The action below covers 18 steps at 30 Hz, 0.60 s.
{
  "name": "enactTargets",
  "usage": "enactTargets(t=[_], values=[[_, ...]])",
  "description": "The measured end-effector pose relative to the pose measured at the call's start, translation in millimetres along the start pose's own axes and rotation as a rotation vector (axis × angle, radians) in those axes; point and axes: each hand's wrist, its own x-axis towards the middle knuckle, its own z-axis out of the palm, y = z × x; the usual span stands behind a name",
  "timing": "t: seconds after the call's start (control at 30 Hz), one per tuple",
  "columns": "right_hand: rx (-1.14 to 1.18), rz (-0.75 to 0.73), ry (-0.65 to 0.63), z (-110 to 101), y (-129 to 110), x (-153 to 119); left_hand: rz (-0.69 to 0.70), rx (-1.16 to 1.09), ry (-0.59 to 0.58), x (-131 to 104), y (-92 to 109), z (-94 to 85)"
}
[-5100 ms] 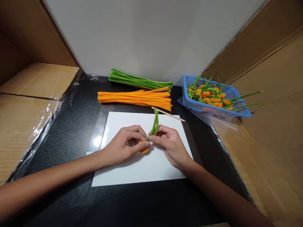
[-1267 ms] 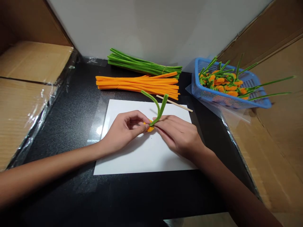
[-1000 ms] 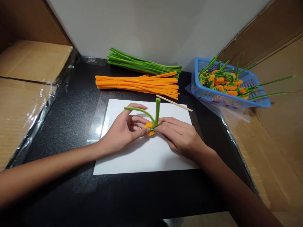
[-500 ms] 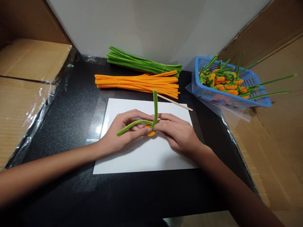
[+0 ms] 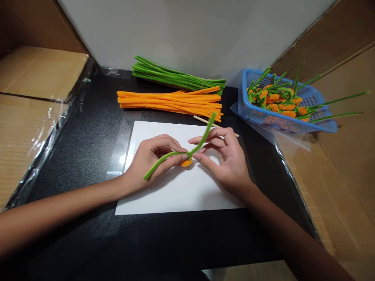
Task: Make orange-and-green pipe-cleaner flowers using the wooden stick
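Note:
My left hand (image 5: 155, 158) pinches a green pipe cleaner (image 5: 164, 158) between thumb and fingertips, where it joins a small ribbed orange pipe-cleaner piece (image 5: 186, 163). One green end curves down across my left palm; the other rises toward the upper right. My right hand (image 5: 227, 156) is open just right of the join, its thumb and fingers apart around the rising end. Its thumb tip is very close to the join; whether it touches, I cannot tell. Both hands are over a white sheet of paper (image 5: 175, 197).
Behind the paper lie an orange pipe-cleaner bundle (image 5: 170, 100) and a green pipe-cleaner bundle (image 5: 172, 74). A thin wooden stick (image 5: 202, 120) crosses the paper's far edge. At the right, a blue basket (image 5: 288, 117) holds several orange-and-green pieces. Cardboard (image 5: 35, 125) borders the black table (image 5: 88, 230).
My right hand has let go of the join and spread its fingers, shifting slightly right. The upright green end now leans to the right. My left hand keeps its pinch.

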Motion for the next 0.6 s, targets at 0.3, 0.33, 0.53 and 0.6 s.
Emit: enactTargets(t=[0.3, 0.33, 0.53, 0.6], values=[[0.165, 0.207, 0.002, 12.1, -6.2, -1.5, 0.022, 0.054, -0.007, -0.2, -2.6, -0.2], [0.142, 0.186, -0.008, 10.0, -6.5, -0.6, 0.012, 0.052, -0.002, 0.1, -1.7, 0.0], [-0.128, -0.077, -0.067, -3.6, -2.5, 6.6, -0.068, 0.000, 0.034, 1.2, 1.4, 0.6], [-0.178, -0.118, -0.057, -4.8, -1.1, 6.3, -0.075, -0.013, 0.014, 0.8, 1.1, 0.5]])
